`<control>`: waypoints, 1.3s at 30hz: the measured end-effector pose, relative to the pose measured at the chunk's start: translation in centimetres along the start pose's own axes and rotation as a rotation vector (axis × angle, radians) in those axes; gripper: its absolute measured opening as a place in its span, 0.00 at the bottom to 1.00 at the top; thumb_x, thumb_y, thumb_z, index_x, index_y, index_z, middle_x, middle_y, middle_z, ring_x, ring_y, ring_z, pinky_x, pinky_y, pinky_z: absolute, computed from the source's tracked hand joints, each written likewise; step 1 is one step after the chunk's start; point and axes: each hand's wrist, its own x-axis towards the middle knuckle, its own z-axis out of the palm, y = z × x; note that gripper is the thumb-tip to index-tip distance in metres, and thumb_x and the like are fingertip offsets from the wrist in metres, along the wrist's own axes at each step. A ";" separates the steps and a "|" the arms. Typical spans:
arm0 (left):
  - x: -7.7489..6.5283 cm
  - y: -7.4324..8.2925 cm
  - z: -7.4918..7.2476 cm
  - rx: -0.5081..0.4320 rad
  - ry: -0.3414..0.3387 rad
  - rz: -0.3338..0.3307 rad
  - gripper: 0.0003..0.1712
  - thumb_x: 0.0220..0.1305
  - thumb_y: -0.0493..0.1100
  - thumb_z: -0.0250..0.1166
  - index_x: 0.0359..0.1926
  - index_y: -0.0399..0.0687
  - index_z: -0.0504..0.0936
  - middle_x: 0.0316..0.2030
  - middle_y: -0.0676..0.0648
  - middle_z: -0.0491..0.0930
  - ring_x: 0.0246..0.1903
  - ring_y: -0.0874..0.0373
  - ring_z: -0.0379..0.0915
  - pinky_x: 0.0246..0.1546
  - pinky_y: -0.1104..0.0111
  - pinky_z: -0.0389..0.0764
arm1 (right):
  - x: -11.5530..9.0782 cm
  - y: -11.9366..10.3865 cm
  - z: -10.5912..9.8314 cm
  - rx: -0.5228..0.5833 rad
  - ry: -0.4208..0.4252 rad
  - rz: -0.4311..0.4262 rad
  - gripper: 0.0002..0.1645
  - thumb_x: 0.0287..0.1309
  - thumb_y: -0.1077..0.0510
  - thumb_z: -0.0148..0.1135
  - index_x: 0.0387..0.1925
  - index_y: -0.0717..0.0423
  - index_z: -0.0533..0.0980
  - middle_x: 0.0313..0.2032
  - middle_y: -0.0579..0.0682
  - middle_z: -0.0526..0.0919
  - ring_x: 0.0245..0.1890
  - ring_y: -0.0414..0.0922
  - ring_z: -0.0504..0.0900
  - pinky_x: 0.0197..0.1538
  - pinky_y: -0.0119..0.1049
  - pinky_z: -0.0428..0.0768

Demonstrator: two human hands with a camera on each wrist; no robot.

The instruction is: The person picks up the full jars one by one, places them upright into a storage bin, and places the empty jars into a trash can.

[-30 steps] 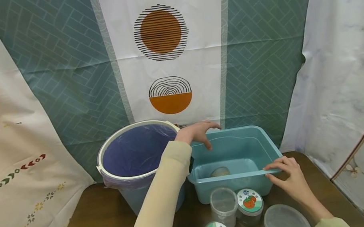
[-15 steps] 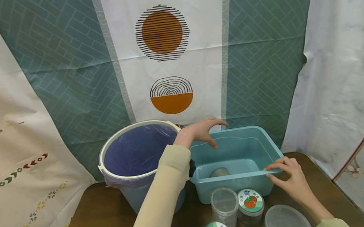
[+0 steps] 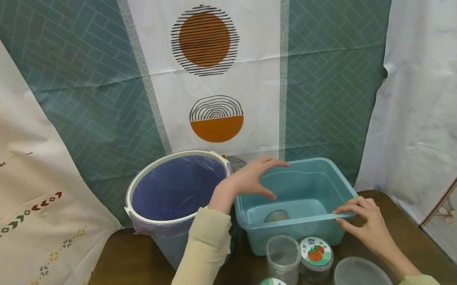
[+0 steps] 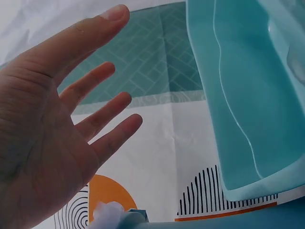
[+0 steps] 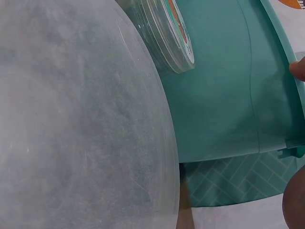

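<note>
Teal tub, pinched by its rim at four o'clock.
Taken from its middle, the right hand is at four o'clock, thumb and fingertips closed on the front rim; the left hand, spread wide and holding nothing, is at ten. A pale rounded object lies inside at eight; a lined bin stands at nine.
</note>
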 end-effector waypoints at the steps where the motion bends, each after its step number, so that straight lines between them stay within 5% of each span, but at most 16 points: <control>1: -0.4 0.1 0.2 -0.004 0.004 0.003 0.48 0.55 0.44 0.76 0.74 0.60 0.61 0.74 0.51 0.59 0.74 0.52 0.54 0.71 0.56 0.64 | 0.0 0.0 0.0 0.001 0.000 0.000 0.20 0.40 0.70 0.77 0.35 0.45 0.86 0.36 0.40 0.77 0.41 0.31 0.61 0.45 0.32 0.53; 19: -7.0 2.2 6.5 -0.014 0.093 0.068 0.49 0.53 0.49 0.76 0.73 0.64 0.61 0.70 0.57 0.64 0.69 0.57 0.61 0.68 0.59 0.67 | -0.1 0.2 0.1 0.017 0.001 -0.004 0.21 0.40 0.71 0.76 0.35 0.46 0.86 0.36 0.40 0.76 0.41 0.32 0.61 0.46 0.33 0.53; 27: -10.1 2.9 9.7 -0.081 0.176 0.036 0.48 0.54 0.50 0.76 0.73 0.70 0.61 0.70 0.60 0.65 0.71 0.59 0.59 0.69 0.59 0.67 | -0.1 0.3 0.2 0.023 0.010 -0.010 0.22 0.39 0.72 0.77 0.35 0.45 0.86 0.36 0.41 0.77 0.41 0.31 0.61 0.46 0.33 0.54; 39: -12.3 3.0 15.0 -0.137 0.269 0.037 0.43 0.52 0.51 0.77 0.68 0.67 0.68 0.64 0.63 0.74 0.60 0.62 0.68 0.60 0.68 0.73 | -0.1 0.4 0.3 0.034 0.016 -0.009 0.21 0.40 0.72 0.76 0.35 0.47 0.86 0.35 0.42 0.77 0.41 0.31 0.61 0.45 0.33 0.54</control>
